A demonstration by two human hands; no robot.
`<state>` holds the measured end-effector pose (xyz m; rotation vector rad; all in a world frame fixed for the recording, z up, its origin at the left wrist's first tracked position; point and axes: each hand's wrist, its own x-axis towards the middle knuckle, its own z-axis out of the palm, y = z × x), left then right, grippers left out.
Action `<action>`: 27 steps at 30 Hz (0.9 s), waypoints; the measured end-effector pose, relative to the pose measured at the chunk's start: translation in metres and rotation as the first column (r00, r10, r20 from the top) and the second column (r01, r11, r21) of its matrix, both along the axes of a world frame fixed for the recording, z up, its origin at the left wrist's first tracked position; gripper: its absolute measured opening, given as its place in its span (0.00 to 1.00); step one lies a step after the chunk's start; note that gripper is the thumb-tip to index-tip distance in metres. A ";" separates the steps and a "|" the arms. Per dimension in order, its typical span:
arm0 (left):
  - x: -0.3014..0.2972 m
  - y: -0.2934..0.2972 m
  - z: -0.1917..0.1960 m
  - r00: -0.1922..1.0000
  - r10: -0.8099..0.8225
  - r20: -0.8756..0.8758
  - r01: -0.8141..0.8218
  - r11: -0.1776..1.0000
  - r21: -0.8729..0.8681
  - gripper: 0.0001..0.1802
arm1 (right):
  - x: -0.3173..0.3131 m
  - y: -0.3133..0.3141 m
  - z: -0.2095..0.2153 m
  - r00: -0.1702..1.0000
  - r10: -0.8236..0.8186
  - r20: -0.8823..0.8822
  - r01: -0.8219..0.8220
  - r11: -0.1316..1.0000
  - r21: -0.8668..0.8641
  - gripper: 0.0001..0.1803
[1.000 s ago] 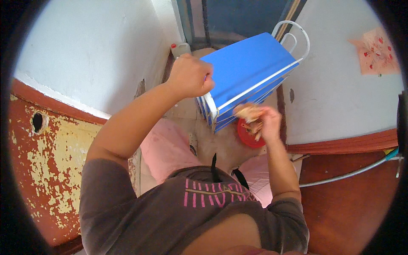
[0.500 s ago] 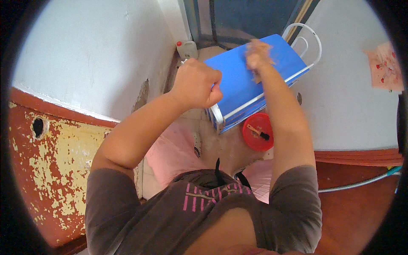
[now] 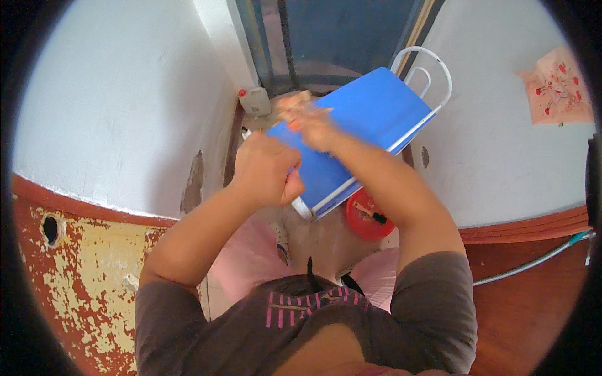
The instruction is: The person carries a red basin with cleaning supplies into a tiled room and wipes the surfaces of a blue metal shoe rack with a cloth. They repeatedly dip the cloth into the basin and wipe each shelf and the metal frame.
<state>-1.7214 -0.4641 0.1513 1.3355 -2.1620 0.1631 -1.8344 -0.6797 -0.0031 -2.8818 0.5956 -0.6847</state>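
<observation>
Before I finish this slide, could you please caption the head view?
Left hand gripping one end of a blue-topped rack, right hand blurred nearby, brush lying in a red basin.

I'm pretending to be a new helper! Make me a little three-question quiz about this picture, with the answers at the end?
1. What colour is the tub in which the brush lies?
2. True or false: the jug has a blue cap.
3. Which hand looks more blurred against the blue panel?
A) left hand
B) right hand

Key:
1. Red.
2. False: the jug has a red cap.
3. B.
</observation>
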 end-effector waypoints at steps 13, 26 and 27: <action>0.009 -0.002 -0.007 0.998 -0.062 -0.028 0.059 0.994 -0.090 0.10 | -0.151 -0.150 0.025 0.570 -0.821 -0.033 0.819 0.564 0.108 0.24; 0.006 0.000 -0.006 0.996 -0.072 -0.048 0.061 0.976 -0.210 0.09 | 0.003 0.029 0.040 0.979 -0.016 -0.203 0.051 0.984 0.170 0.27; 0.006 -0.003 -0.005 0.996 -0.076 -0.046 0.065 0.976 -0.210 0.09 | -0.003 0.022 0.037 0.980 -0.027 -0.199 0.058 0.987 0.153 0.30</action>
